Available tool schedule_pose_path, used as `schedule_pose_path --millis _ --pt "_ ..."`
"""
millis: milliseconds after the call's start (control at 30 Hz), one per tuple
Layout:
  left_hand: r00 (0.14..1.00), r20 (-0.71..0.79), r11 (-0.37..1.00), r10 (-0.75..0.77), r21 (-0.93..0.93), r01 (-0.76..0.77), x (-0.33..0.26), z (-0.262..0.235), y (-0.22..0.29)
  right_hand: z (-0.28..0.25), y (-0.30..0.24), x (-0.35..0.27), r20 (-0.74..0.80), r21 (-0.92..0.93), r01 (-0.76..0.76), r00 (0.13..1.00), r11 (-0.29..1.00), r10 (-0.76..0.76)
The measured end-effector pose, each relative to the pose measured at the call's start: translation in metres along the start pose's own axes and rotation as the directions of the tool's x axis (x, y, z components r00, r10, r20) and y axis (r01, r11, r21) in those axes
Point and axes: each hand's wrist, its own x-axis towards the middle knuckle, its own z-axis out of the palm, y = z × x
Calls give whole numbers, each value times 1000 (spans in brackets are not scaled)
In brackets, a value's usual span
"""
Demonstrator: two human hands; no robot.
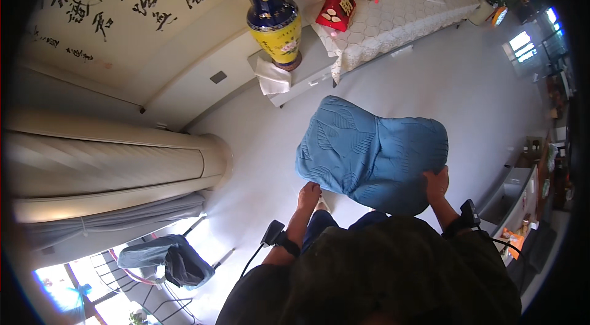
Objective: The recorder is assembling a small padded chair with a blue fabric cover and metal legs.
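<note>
In front of me is a blue chair cover [344, 140] with a quilted leaf pattern. It is stretched into a padded shape with a crease down its middle, and no chair legs show beneath it. At its near left corner my left hand [309, 194] is closed, fingers pinched together on the fabric's edge. My right hand [437, 183] grips the cover's right side, thumb along the edge, with some fingers hidden. Black devices are strapped to both wrists.
A yellow and blue vase [276, 39] and a white cloth [272, 76] stand on a low cabinet ahead. Beside them, a lace-covered table [393, 20] bears a red cushion [337, 8] and small ornaments. A beige sofa [110, 165] is at left, a dark-draped rack [169, 260] lower left.
</note>
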Motion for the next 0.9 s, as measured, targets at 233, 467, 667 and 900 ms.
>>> schedule_pose_path --millis 233,467,667,900 --pt "981 49 971 -185 -142 191 -28 -50 -16 -4 -11 -4 -53 -162 -8 999 987 0" --pt "968 71 941 -240 -227 250 -42 -76 -6 -9 -30 -13 -63 -152 -28 998 988 18" --pt "948 100 880 -302 -353 317 -34 -83 -12 -12 -30 -14 -46 -189 -41 998 981 32" --pt "975 146 952 -165 -234 196 -10 -83 40 -8 -25 -12 -41 -130 -65 997 989 60"
